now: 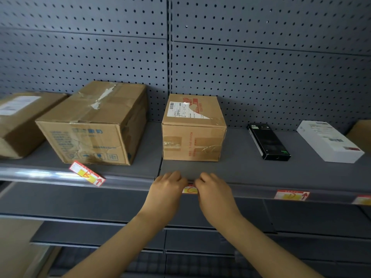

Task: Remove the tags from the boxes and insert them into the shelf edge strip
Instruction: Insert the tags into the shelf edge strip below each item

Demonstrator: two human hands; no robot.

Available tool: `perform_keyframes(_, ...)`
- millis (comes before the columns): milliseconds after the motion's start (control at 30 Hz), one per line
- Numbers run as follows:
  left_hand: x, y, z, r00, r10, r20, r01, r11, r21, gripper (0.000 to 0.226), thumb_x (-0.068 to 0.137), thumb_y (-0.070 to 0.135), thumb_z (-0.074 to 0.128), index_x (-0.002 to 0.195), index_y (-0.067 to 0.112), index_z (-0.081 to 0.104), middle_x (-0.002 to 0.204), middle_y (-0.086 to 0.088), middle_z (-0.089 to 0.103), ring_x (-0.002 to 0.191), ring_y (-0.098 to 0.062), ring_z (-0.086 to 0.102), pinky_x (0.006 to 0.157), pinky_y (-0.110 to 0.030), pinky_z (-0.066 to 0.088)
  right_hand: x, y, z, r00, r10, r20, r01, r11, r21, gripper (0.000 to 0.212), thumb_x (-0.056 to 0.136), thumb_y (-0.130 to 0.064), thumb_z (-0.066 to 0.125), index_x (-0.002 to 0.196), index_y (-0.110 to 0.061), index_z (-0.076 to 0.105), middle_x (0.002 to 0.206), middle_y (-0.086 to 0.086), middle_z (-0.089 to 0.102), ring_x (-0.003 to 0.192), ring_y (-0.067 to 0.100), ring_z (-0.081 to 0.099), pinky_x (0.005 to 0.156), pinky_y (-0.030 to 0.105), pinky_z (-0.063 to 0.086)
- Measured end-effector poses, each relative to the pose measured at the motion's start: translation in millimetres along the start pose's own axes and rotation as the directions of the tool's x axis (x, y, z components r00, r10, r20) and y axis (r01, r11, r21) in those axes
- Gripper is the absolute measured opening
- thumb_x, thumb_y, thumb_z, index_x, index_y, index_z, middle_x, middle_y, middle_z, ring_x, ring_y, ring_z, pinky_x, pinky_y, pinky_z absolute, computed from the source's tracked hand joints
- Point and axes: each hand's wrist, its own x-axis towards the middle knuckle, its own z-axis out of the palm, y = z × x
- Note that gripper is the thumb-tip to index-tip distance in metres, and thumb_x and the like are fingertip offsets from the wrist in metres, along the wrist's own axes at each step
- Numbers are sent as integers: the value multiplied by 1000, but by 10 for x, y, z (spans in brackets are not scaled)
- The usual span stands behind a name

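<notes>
Progress roughly halfway: left hand (166,187) and right hand (212,189) pinch a red-yellow paper tag (189,190) into the clear shelf edge strip (50,176) below the small cardboard box (192,129), two tags (292,195) seated rightward, one loose tag (87,173) left.

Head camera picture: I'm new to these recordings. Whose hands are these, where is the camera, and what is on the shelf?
One picture, from a camera worn on a person's head, looking down at their bare hands. There is no robot. The left hand and right hand pinch a red-and-yellow price tag at the clear shelf edge strip. Another tag already sits in the strip; a loose tag lies tilted across its top edge. On the shelf stand a large cardboard box, a smaller cardboard box, a black box and a white box.
</notes>
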Motion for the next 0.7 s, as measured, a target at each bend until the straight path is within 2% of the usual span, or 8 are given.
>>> perform_keyframes(67, -31, -9, -15, 999, -35, 5, 35, 999, -6, 42, 33, -8, 76, 62, 19, 65, 59, 0, 58, 47, -21, 57, 41, -23, 40, -16, 1, -21, 1000, 17, 21, -17, 1000, 18, 39, 33, 3, 85, 55, -15, 59, 60, 2, 55, 51, 21, 55, 39, 26, 34)
perform_keyframes(167, -90, -82, -50, 989, -149, 2, 149, 989, -15, 42, 34, -9, 78, 63, 18, 66, 62, -1, 62, 50, -22, 60, 39, -26, 47, -29, -11, -12, 1000, 14, 8, -14, 993, 119, 28, 59, 12, 69, 77, -8, 64, 83, 8, 59, 74, 28, 58, 54, 32, 34)
perform_keyframes(267, -181, -211, -139, 975, -223, -2, 223, 975, 18, 42, 34, -9, 81, 66, 17, 69, 63, -3, 65, 52, -25, 63, 40, -27, 50, -11, -155, -10, 999, -35, 3, 33, 977, 212, 34, 69, 14, 60, 94, -8, 66, 96, 8, 60, 89, 28, 56, 63, 34, 39)
perform_keyframes(400, -349, -438, -319, 957, -289, 11, 288, 955, 64, 31, 45, -1, 83, 65, 17, 68, 62, -5, 65, 54, -27, 64, 43, -31, 50, 90, -455, -12, 998, -68, 15, 61, 953, 297, 22, 84, 1, 55, 100, -11, 63, 100, 5, 61, 94, 26, 56, 68, 35, 43)
perform_keyframes(500, -493, -693, -476, 936, -351, 7, 349, 935, 66, 15, 68, 10, 76, 81, 16, 72, 78, -7, 69, 74, -31, 67, 60, -35, 52, 169, -679, -28, 995, -85, 54, 67, 957, 283, 18, 92, -7, 50, 105, -13, 61, 105, 5, 61, 96, 24, 56, 74, 36, 47)
perform_keyframes(633, -687, -1110, -660, 924, -381, -3, 379, 919, 111, 14, 65, 8, 77, 76, 16, 72, 75, -6, 70, 70, -32, 67, 60, -33, 52, 297, -1010, 19, 991, -110, 75, 87, 962, 259, 16, 93, -10, 49, 103, -14, 60, 106, 5, 61, 97, 24, 55, 76, 37, 49)
perform_keyframes(700, -758, -1344, -730, 917, -398, -2, 395, 909, 133, 15, 67, 9, 75, 80, 17, 73, 80, -6, 70, 74, -32, 67, 62, -34, 51, 389, -1229, 55, 992, -106, 66, 87, 964, 250, 16, 92, -9, 49, 102, -15, 60, 105, 4, 61, 97, 24, 55, 76, 38, 50)
